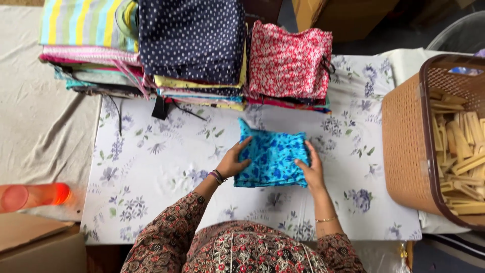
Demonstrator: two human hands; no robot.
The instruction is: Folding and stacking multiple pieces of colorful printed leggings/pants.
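Folded cloth [273, 159] mid table [151, 172] btwn hands, fabric stacks [192, 50] behind, basket [404, 146] w/ wooden pieces [462, 156] right

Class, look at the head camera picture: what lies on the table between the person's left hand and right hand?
In the head view, the folded blue floral cloth lies between the left hand and the right hand; both hands touch its side edges.

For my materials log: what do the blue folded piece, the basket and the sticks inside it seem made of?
Blue folded piece: thin printed woven cloth, matte, judging by soft creases. Basket: likely brown moulded plastic, with a fine lattice wall and faint sheen. Sticks: probably pale unfinished wood; flat, matte.
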